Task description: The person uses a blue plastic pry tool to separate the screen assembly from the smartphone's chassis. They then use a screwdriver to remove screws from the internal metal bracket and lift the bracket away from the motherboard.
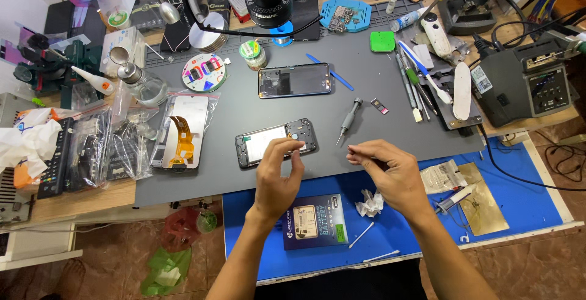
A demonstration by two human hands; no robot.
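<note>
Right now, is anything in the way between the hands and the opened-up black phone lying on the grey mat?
Nothing visible is. The left hand hovers right over the near edge of the opened black phone, fingers pinched. The right hand sits to its right over the grey mat, with only bare mat between. The grey screwdriver lies farther back.

An opened smartphone frame (276,142) lies flat on the grey work mat, long side running left to right, slightly tilted, its back cover off so a pale inner panel and a dark camera end at the right show. The left hand (278,175) hovers over its near right edge with fingertips pinched together; whether they touch it cannot be told. The right hand (390,169) hangs just to the right, fingers curled, near a grey screwdriver (348,120) lying on the mat
</note>
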